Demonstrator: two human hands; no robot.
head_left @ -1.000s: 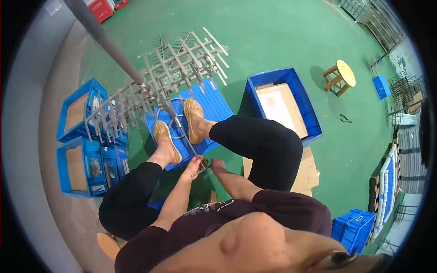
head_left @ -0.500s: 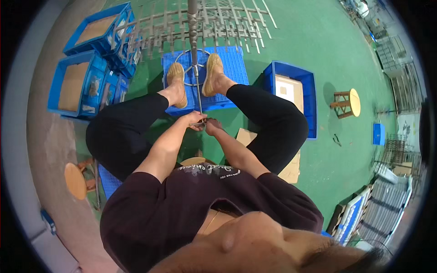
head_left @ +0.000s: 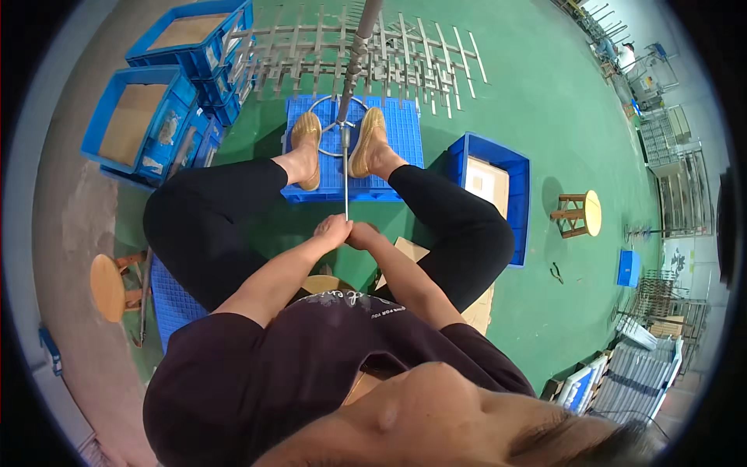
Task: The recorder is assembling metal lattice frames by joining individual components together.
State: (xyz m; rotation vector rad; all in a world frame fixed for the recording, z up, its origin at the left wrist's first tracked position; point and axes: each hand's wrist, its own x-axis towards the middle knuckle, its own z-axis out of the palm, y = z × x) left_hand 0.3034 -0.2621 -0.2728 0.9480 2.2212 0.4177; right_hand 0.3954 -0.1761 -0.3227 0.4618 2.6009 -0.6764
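Note:
My left hand (head_left: 333,229) and my right hand (head_left: 362,235) are close together between my knees, fingers curled. They meet at the near end of a thin metal rod (head_left: 346,183). The hands hide that end, and whatever lies between the fingers cannot be made out. At its far end the rod joins a dark metal post (head_left: 357,58). Near the join is a metal ring (head_left: 313,106), between my feet, over a blue plastic platform (head_left: 401,140).
Beyond the platform spreads a lattice of metal strips (head_left: 436,58). Blue crates (head_left: 167,101) are stacked at the left; another blue crate (head_left: 520,202) holds cardboard at the right. Wooden stools stand right (head_left: 591,213) and left (head_left: 107,288). Pliers (head_left: 556,272) lie on the green floor.
My hands have drawn closer together at the rod's end, covering a small metal piece that showed between them before. The whole view has shifted slightly, and the post leans more to the right.

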